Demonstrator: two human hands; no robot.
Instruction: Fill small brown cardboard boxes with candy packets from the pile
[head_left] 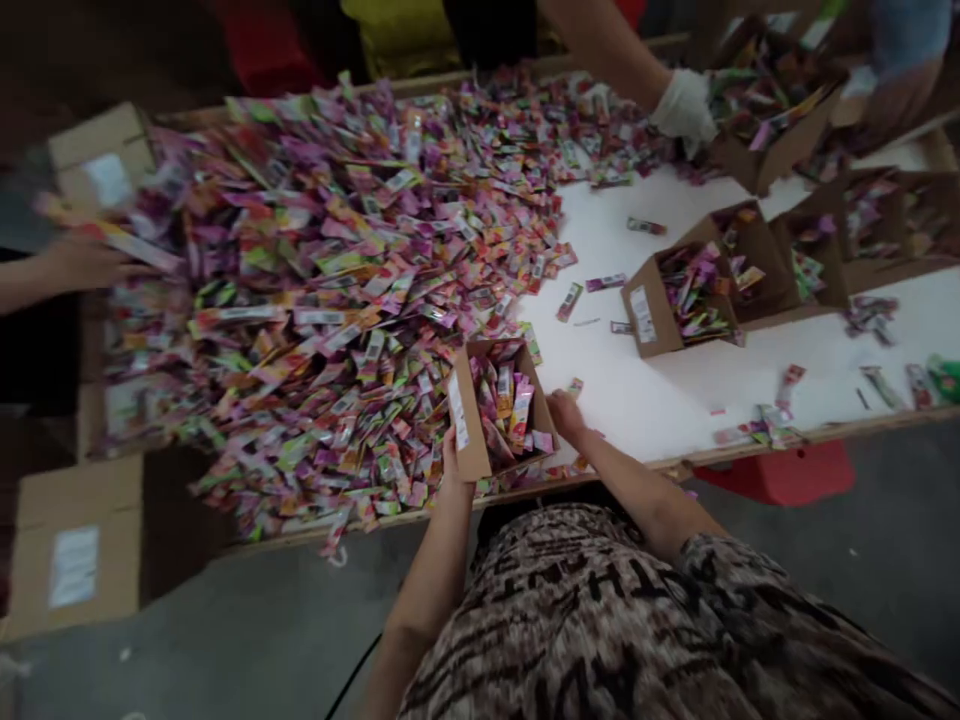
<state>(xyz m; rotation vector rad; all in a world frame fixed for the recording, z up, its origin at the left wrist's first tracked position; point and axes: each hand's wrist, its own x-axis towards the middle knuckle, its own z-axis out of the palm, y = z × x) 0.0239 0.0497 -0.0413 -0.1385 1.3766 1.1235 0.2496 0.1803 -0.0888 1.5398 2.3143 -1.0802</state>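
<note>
grey floor (262, 620) shows below the surface (615, 400), which carries a heap (322, 290) of packets, my landmark. left of the heap, a co-worker's bare hand (82, 262) has long packets, blurred. at the heap's near right corner, my left hand (452, 468) has its grip closed on the labelled side of a small carton (469, 415), probably to steady it; its open top faces up, keeping the sachets inside reachable. just right of the heap, my right hand (566, 414) has its fingers curled beside a loose packet (575, 386); i cannot tell how far open that grip is or whether it has hold of anything. beyond the heap's far right end, a gloved hand (686, 108) reaches by a carton. right of the heap, filled cartons (654, 308) stand in a row, seemingly set apart so loose packets don't crowd them.
</note>
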